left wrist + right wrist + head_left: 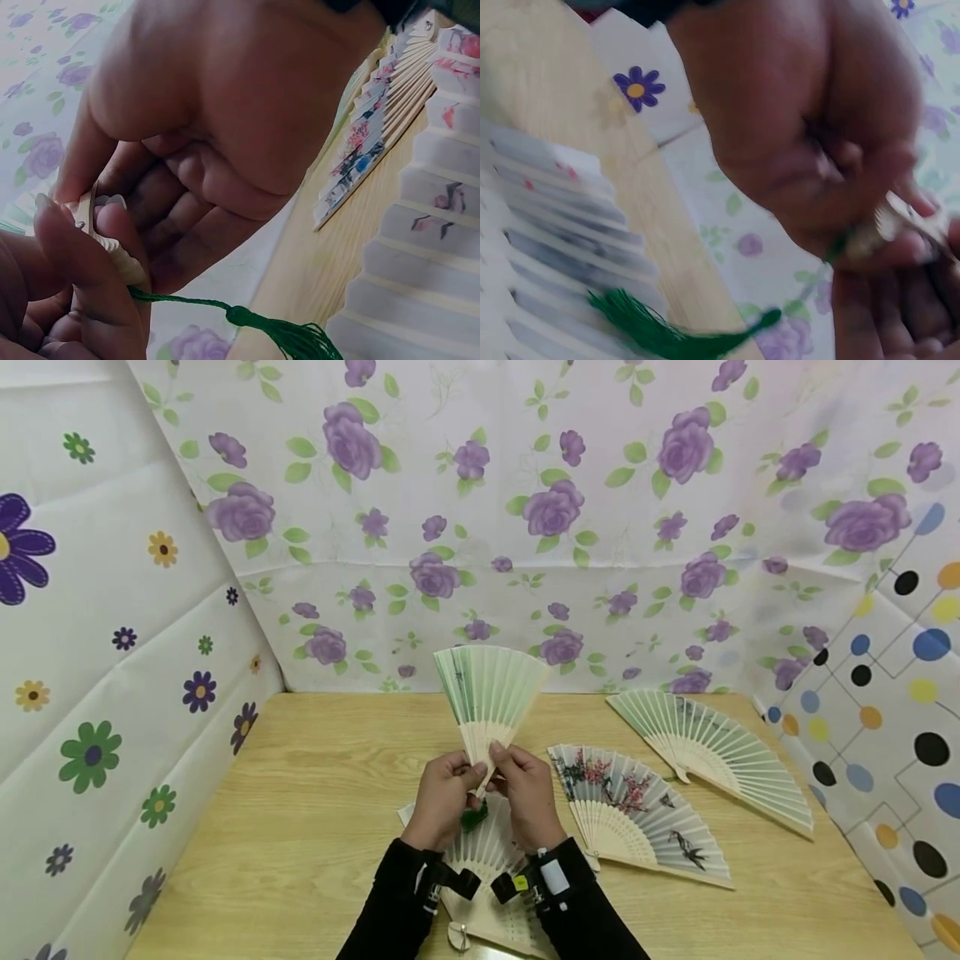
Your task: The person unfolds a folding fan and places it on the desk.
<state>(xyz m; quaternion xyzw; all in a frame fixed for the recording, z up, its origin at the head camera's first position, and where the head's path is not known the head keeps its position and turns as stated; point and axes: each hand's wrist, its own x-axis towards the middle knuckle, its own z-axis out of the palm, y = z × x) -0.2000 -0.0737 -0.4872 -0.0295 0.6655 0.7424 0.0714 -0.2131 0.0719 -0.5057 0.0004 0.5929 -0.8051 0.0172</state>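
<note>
A pale green folding fan point(495, 689), partly spread, is held up above the table by both hands. The left hand point(442, 797) pinches the lower ribs near the pivot from the left. From the right, the right hand point(531, 793) grips the same ribs, its thumb lying on their front. A dark green tassel point(474, 817) hangs below the pivot; in the left wrist view the tassel point(289, 334) dangles on its cord. Under the wrists lies a spread white fan point(487, 852), partly covered by the hands and sleeves.
On the right of the wooden table point(315, 777) lie two spread fans: a white fan with pink blossoms and a bird point(637, 810), and a pale green fan point(720, 760) behind it. Floral cloth point(465, 527) hangs behind, with patterned cloth on both sides.
</note>
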